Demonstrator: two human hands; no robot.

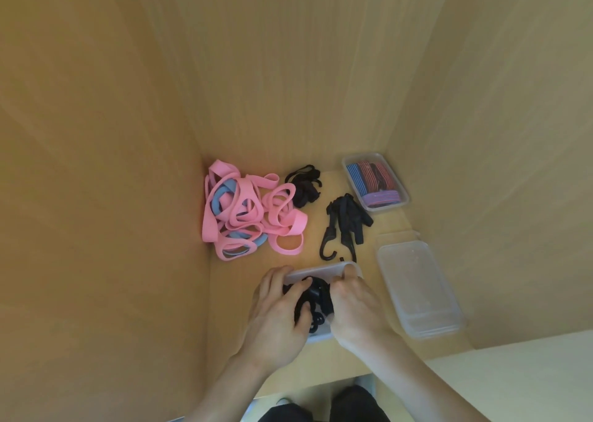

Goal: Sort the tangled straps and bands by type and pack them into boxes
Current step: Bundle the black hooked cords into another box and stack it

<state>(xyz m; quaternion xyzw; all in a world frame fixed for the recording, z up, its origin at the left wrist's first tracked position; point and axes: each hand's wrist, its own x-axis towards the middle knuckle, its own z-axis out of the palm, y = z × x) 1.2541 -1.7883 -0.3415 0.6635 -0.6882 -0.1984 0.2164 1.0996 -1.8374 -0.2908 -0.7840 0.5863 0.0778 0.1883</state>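
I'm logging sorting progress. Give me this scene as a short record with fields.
near clear plastic box: holds black straps
left hand: grips those straps
right hand: thumb at box rim, grip unclear
far clear plastic box: striped red and blue cords
unsorted: pile of pink and blue flat bands; black hooked straps
right side: empty clear plastic containers

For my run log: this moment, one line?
step: pack black straps into clear box; left hand: grips straps; right hand: on box, grip unclear; unsorted: pink and blue bands; boxed: striped bands
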